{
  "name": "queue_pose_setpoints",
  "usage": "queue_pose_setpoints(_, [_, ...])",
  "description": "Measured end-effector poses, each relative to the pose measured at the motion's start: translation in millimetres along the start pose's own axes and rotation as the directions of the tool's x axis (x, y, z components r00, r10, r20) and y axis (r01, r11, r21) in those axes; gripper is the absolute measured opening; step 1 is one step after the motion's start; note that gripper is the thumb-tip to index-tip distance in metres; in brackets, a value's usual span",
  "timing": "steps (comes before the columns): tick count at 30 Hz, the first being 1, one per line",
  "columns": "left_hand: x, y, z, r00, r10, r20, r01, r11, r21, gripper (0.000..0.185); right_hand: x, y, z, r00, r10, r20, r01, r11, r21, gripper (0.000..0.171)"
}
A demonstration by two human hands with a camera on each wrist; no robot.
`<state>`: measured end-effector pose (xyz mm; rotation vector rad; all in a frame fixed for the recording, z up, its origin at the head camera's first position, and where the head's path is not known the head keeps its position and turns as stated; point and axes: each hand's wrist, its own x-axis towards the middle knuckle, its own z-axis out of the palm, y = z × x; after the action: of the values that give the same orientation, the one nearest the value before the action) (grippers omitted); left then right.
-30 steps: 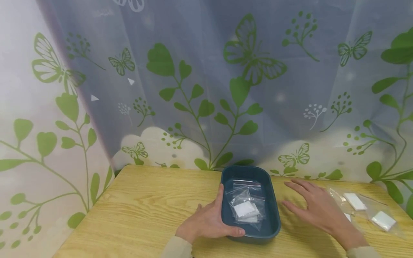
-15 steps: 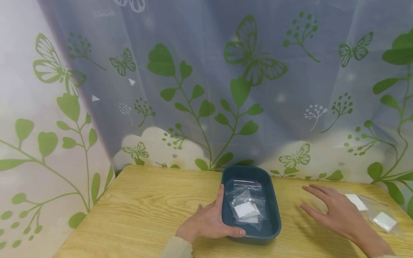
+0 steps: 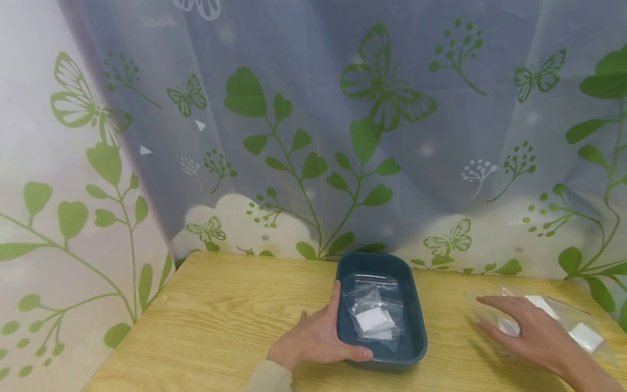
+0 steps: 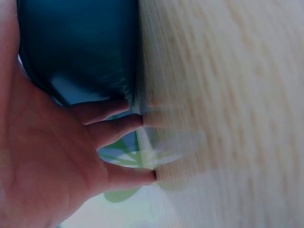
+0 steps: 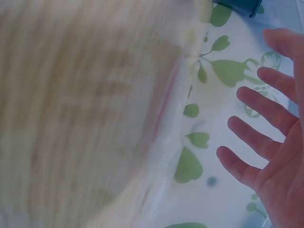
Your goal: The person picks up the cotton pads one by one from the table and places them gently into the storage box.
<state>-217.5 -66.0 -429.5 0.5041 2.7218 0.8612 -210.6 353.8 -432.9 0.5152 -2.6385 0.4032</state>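
A dark blue plastic bin [image 3: 418,326] stands on the wooden table, with several small clear zip bags [image 3: 374,318] holding flat white pieces inside it. My left hand [image 3: 313,335] spans the bin's near left corner, index finger along the side and thumb at the near rim. In the left wrist view its other fingers [image 4: 126,175] stretch down beside the bin to the tabletop. Over to the right, my right hand [image 3: 531,332] hovers low over more zip bags, fingers spread and nothing held. One bagged white piece [image 3: 508,326] shows between its thumb and index finger.
Another bagged white piece [image 3: 586,337] lies farther right, and one more [image 3: 541,305] sits behind the right hand. The table [image 3: 220,316] is light wood. Behind it hangs a curtain [image 3: 303,179] printed with leaves and butterflies.
My right hand has moved right, away from the bin and over the bags on the table. The left hand and the bin stay in place.
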Motion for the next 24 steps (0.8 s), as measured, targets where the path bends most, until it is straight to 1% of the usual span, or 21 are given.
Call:
queue_pose_setpoints(5, [0.1,0.0,0.2,1.0,0.003,-0.004,-0.003,1.0,0.003,0.145,-5,10,4,1.0,-0.011,-0.029,0.01,1.0,-0.016,0.041])
queue_pose_setpoints(9, [-0.1,0.2,-0.1,1.0,0.002,-0.004,-0.002,1.0,0.002,0.145,-7,16,6,1.0,-0.006,-0.021,0.005,0.999,-0.032,0.036])
queue_pose_setpoints(13, [-0.4,0.2,0.1,1.0,0.0,-0.006,0.0,1.0,0.002,0.144,-8,22,8,0.999,0.012,0.043,-0.011,1.0,-0.023,0.035])
queue_pose_setpoints(16, [-0.3,0.4,0.4,1.0,-0.001,-0.005,0.001,1.0,0.001,0.144,-9,26,8,0.993,0.043,0.114,-0.044,0.999,0.009,0.04])
queue_pose_setpoints(20, [1.0,-0.2,1.0,1.0,-0.002,-0.008,0.002,1.0,0.0,0.144,-10,34,8,0.98,0.077,0.182,-0.083,0.996,0.029,0.048])
queue_pose_setpoints(24, [2.2,-0.8,1.8,1.0,0.001,-0.013,-0.001,1.0,-0.001,0.144,-11,42,9,0.971,0.09,0.22,-0.096,0.995,0.016,0.051])
